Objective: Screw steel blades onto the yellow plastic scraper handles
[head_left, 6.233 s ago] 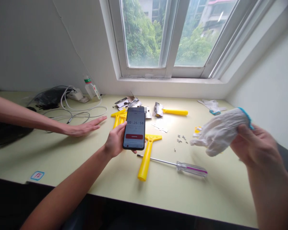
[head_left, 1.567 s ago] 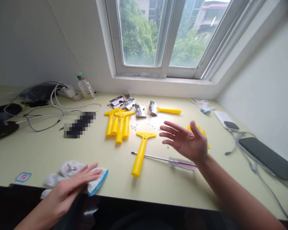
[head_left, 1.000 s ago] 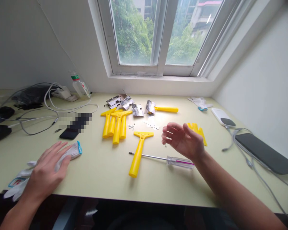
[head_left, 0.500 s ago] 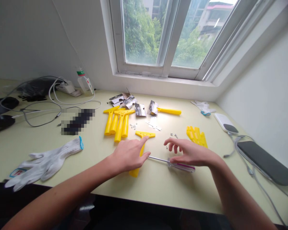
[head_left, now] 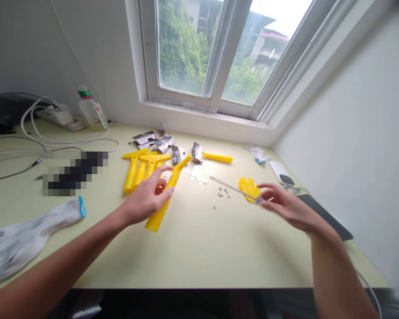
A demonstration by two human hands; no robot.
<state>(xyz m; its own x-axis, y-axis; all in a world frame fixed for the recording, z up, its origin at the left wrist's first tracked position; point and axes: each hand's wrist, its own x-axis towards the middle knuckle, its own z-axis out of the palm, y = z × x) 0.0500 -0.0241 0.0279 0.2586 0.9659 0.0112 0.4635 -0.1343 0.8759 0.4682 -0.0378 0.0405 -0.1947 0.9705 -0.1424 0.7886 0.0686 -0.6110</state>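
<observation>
My left hand is closed round a yellow scraper handle, its T-shaped head tilted up and seen edge-on. A screwdriver is held off the table by my right hand, its blurred metal shaft pointing left and its grip mostly hidden by the fingers. Several more yellow scraper handles lie beyond my left hand. Small nuts show beside its fingertips. Between the hands are scattered small screws, and a pile of small yellow parts sits behind the screwdriver.
Flat metal blades and printed cards lie towards the window, near another yellow handle. A white glove rests at left. Cables and a plastic bottle are at back left, a black slab at right.
My left hand has picked up the yellow scraper handle and tilted it. My right hand has taken the screwdriver off the table and moved right. The view has shifted to the right.
</observation>
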